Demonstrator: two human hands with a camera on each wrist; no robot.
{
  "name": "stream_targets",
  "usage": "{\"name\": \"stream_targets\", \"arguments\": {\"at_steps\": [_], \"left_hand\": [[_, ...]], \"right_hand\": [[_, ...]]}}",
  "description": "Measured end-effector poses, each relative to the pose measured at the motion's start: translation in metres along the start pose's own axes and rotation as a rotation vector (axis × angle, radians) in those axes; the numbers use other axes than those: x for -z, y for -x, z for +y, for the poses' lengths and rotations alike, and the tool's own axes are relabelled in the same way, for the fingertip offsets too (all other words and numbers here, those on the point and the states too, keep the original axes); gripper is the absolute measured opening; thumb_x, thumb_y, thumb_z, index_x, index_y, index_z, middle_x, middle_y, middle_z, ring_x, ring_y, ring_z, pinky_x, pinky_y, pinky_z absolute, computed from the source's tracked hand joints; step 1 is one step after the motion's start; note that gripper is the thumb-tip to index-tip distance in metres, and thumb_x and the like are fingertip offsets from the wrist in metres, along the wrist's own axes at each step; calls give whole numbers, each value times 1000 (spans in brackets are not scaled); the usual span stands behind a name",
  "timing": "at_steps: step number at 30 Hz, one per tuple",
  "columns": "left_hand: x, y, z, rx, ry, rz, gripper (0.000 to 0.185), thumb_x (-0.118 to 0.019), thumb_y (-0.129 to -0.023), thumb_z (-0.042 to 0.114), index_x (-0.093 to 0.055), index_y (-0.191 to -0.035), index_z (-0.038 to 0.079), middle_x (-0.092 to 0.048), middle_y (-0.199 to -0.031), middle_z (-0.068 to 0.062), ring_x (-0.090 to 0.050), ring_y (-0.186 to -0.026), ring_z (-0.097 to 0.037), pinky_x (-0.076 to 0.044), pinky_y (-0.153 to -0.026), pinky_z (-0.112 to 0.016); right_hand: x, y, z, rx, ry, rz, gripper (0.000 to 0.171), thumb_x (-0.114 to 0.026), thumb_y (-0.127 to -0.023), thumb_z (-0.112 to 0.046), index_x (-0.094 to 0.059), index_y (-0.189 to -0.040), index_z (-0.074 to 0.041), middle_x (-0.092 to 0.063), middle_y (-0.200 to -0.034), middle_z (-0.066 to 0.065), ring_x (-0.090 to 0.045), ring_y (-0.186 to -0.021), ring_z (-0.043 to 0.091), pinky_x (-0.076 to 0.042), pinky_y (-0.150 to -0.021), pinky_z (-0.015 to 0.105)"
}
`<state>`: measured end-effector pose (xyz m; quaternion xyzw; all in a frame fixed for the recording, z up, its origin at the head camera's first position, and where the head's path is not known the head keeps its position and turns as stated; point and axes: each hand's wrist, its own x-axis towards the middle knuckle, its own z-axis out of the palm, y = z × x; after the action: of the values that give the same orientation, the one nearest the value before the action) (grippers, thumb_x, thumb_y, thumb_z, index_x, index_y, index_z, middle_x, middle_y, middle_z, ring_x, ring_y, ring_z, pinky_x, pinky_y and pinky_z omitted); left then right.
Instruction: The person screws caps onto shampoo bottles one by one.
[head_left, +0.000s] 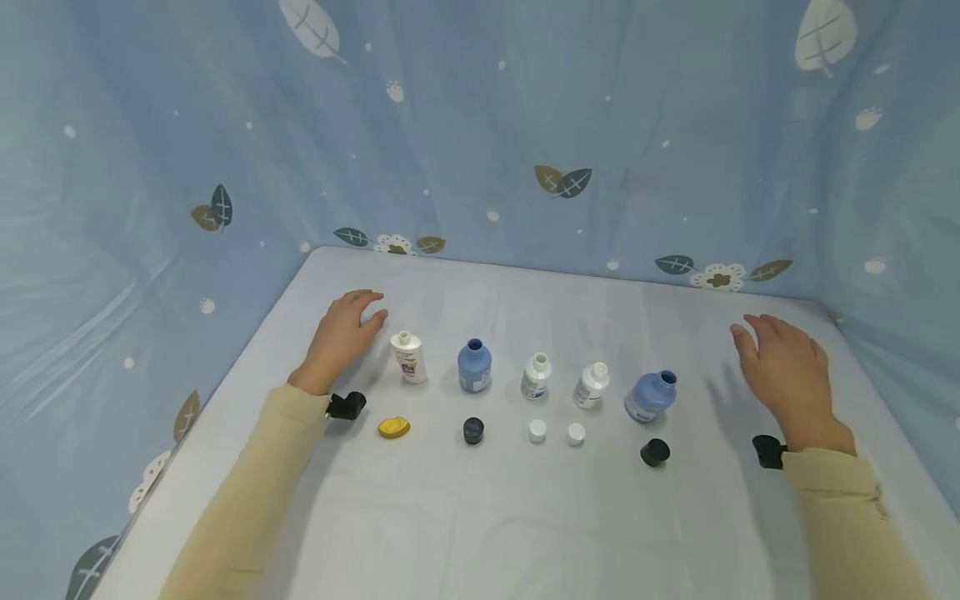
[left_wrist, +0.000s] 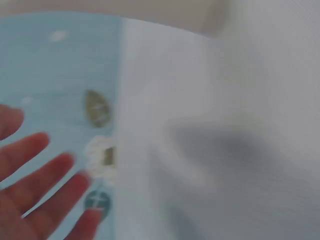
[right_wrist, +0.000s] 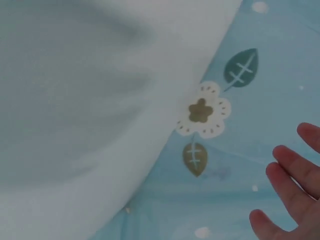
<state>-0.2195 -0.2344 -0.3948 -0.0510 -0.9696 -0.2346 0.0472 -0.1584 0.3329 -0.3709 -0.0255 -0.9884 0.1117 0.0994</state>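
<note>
L hand (head_left: 341, 337) hovers spread, holding nothing, just beside the white bottle (head_left: 408, 357) at the row's left end; its yellow cap (head_left: 393, 427) lies in front, nearer me. R hand (head_left: 783, 367) also spread and empty, near the tilted blue bottle (head_left: 650, 396), black cap (head_left: 655, 452) below it. I'd grip each bottle low w/ one hand to steady it, since they look light and tippy.

tabletop (head_left: 465, 517): white cloth, centre frame
bottles (head_left: 474, 365): five, uncapped, in a row
caps (head_left: 473, 430): five, row below
</note>
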Motion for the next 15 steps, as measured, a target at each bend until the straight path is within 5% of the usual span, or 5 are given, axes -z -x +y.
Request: {"name": "stream_targets", "arguments": {"at_steps": [6, 11, 15], "left_hand": [[14, 9, -2, 52, 308, -53, 52, -42, -89, 50, -39, -134, 25, -45, -129, -8, -46, -111, -27, -39, -82, -50], [32, 20, 9, 26, 424, -117, 53, -42, -88, 53, -41, -133, 25, -49, -125, -3, -48, -110, -23, -35, -90, -49], [39, 27, 9, 1, 515, -163, 56, -50, -85, 51, -35, -135, 31, -46, -128, 2, -44, -115, -19, -31, -95, -48]], "right_hand": [[6, 3, -11, -24, -108, 93, 55, -25, -97, -39, -42, -127, 4, -38, -126, 30, -32, -115, 47, -22, -92, 60], [8, 5, -29, -55, -278, 148, 52, -25, -97, -38, -40, -132, -2, -36, -133, 24, -30, -122, 41, -21, -97, 55], [6, 10, -51, -39, -422, 260, 44, -31, -96, -37, -48, -129, -13, -48, -126, 12, -43, -114, 30, -33, -94, 47]]}}
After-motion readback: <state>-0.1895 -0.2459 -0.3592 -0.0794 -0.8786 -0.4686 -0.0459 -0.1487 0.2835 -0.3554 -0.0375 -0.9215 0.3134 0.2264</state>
